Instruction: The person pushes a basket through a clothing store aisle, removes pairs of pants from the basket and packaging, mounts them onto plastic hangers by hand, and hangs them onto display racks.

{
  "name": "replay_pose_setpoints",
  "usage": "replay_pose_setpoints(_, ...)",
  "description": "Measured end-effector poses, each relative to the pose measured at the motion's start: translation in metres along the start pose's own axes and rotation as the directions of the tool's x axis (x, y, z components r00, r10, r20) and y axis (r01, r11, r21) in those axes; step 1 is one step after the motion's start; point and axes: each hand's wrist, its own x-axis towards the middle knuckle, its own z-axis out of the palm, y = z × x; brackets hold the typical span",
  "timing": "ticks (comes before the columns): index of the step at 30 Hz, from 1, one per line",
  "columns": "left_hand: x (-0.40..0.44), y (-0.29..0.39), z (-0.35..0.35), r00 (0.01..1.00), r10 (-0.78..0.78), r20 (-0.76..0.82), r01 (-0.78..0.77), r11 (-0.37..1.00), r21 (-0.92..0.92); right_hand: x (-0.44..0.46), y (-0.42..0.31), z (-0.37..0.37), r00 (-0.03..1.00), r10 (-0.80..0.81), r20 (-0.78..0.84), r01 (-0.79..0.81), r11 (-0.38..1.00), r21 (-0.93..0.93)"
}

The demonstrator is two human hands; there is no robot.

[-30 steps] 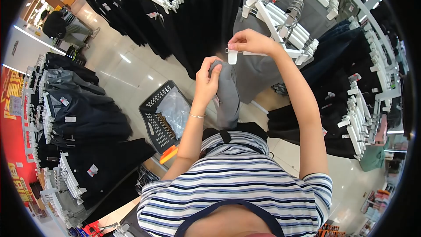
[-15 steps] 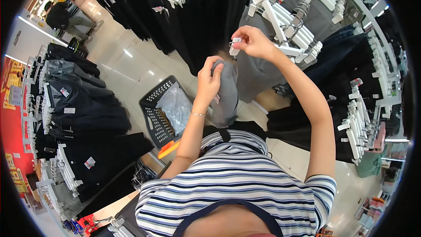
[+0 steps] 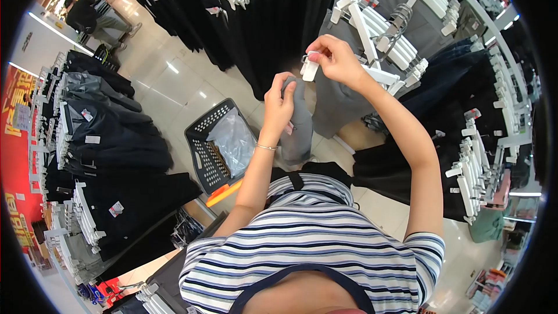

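Observation:
My left hand [image 3: 278, 104] is closed on a folded grey garment, likely trousers [image 3: 298, 125], which hangs down in front of my body. A small pale tag shows on the cloth. Just to the right and a little higher, my right hand [image 3: 337, 61] pinches a white hanger clip [image 3: 310, 70] between thumb and fingers. The clip is apart from the cloth in my left hand. How much hanger lies behind the fingers is hidden. Close behind my right hand hang grey trousers [image 3: 334, 102] on a rack with white clip hangers [image 3: 401, 46].
A dark perforated shopping basket [image 3: 200, 168] with plastic-wrapped items stands on the floor at left. Racks of black trousers [image 3: 250, 40] are ahead, with more dark clothes [image 3: 110, 134] at left and dark trousers [image 3: 412, 157] at right. A person [image 3: 87, 17] is at the far left.
The white clip in my right hand has tilted and now shows more of its face. The grey garment has narrowed and shifted slightly left, still in my left hand.

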Motion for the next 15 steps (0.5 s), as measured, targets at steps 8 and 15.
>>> replay_pose_setpoints(8,0.007,0.014,0.013,1.0,0.025,0.01,-0.024,0.992,-0.121,-0.003,-0.002,-0.002,1.0,0.019,0.009,-0.02,0.998,0.066)
replay_pose_setpoints(15,0.026,0.007,0.027,0.995,0.047,-0.09,-0.075,0.94,-0.333,0.001,-0.004,-0.003,1.0,0.015,-0.017,-0.013,0.996,0.087)
